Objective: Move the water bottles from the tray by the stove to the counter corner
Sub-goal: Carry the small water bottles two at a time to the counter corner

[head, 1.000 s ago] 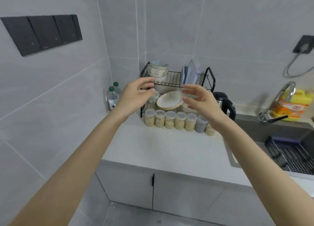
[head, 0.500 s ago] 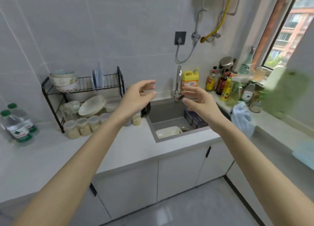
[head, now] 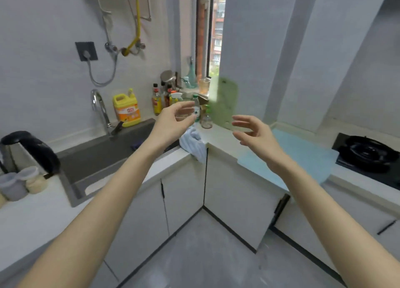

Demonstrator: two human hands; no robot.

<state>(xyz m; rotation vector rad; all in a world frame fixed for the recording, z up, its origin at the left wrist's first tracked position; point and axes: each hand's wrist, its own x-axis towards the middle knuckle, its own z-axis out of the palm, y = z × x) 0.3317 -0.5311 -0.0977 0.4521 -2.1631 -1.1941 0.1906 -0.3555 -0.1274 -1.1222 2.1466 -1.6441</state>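
Both of my hands are raised in front of me with loosely curled fingers and hold nothing. My left hand hovers over the counter's inner corner, just in front of a clear water bottle with a green cap. A second green-capped bottle stands right of it, beside a green cutting board. My right hand hangs above the counter near a light blue mat. The black stove is at the far right. No tray can be made out.
A grey sink with a faucet and yellow detergent jug lies to the left. Sauce bottles crowd the window corner. A blue cloth hangs over the counter edge. A black kettle and jars sit far left.
The view has swung right, from the dish rack corner with two bottles, past the sink, to the window corner and stove. Both hands stay raised and hold nothing.
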